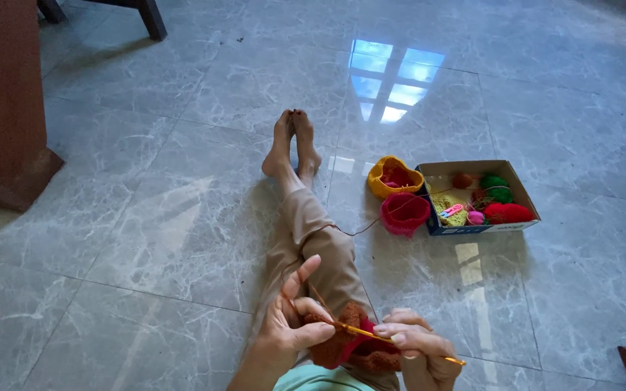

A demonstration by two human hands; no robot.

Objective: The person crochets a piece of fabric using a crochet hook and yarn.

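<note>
Head view: person sits on the grey marble floor [146,239], legs stretched out, bare feet [293,148] together at the far end.

Crochet hook [400,342], thin and yellow: long axis near horizontal, slightly tilted. Working tip points left into the crochet piece [342,340]; butt end sticks out right, past the right hand.

Crochet piece, rust-brown with a red part, sits on the lap between both hands, touching both.

Left hand [291,326]: thumb and fingers pinching the piece's left edge, index finger raised with the yarn strand [349,233] running over it.

Right hand [418,347]: fingers closed around the hook shaft, just right of the piece.

Places relative to the crochet piece:
- strand runs up and away from it along the leg to the pink crocheted bowl [404,213]
- yellow crocheted bowl [394,176] just behind the pink one, farther off
- cardboard box [516,190] up-right, well apart, touching the pink bowl's side; holds yarn balls [505,211], red and green among them
- wooden furniture base [5,108] far up-left
</note>
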